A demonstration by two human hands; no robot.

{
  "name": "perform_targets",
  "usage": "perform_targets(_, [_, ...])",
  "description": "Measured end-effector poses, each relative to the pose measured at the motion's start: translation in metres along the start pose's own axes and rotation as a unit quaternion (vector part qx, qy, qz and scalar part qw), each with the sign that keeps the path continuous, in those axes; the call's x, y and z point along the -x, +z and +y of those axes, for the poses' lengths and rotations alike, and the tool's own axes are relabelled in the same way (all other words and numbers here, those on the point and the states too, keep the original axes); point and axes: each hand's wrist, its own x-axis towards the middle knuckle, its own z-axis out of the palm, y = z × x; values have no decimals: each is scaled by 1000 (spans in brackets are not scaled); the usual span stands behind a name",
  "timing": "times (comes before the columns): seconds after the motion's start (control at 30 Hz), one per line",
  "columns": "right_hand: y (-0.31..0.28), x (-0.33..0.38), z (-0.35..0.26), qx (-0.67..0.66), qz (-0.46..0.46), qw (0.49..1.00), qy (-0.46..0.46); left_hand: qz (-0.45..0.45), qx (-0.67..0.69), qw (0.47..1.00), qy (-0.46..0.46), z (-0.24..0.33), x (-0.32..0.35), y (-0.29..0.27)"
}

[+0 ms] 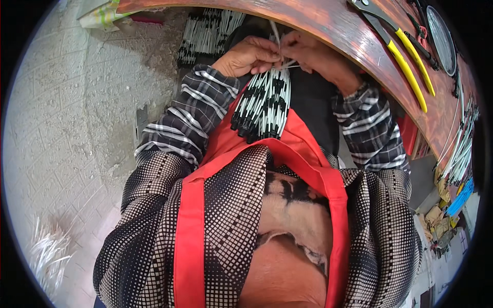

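Worn, grey, scuffed floor (77, 113) spreads from 8 to 11 o'clock, and a glossy red-brown wooden table (328, 23) curves from 12 o'clock round to 3. On that table, at 2 o'clock, lie cutters with yellow handles (405, 77), with a black-rimmed oval thing (441, 43) just beyond them. Pale thin strands (459, 149) pile up at 3 o'clock, above a blue bunch (460, 197); more white strands (50, 251) lie on the floor at 8 o'clock.

At 12 o'clock the two hands meet over the lap. Left hand (250, 55) has thumb and fingers drawn together, pinching a white strand (276, 33) that sticks up between the hands. Right hand (321, 56) is bent inward close beside it, its fingers curled; they are blurred, so I cannot tell what they grip. Just below the hands, a bundle of white strands with black ends (263, 105) rests on the red apron (303, 136). Another black-and-white bundle (210, 38) lies between 11 and 12 o'clock, beyond the left hand
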Motion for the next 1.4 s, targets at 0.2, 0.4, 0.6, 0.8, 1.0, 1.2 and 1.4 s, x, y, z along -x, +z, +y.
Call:
perform_targets(0.2, [19, 39, 24, 141, -101, 979, -103, 24, -35, 999, -7, -4, -1, -3])
perform_targets(0.4, [16, 16, -2, -1, -122, 991, -52, 75, -182, 979, -46, 7, -5, 13])
perform_targets(0.6, [24, -25, 12, -174, 95, 977, -81, 48, -267, 963, -7, 16, -2, 28])
perform_targets(0.8, [13, -51, 45, -49, 89, 967, -234, 51, -271, 960, -42, 13, -5, 24])
perform_targets(1.0, [12, -31, 29, 370, 297, 853, -216, 68, -214, 974, -23, 8, -8, 11])
perform_targets(1.2, [14, 5, 21, 386, 61, 921, -13, 69, -131, 989, -20, 10, -2, 6])
perform_targets(1.4, [22, 2, 6, 260, 65, 959, 95, 60, -84, 995, 6, 6, 6, 6])
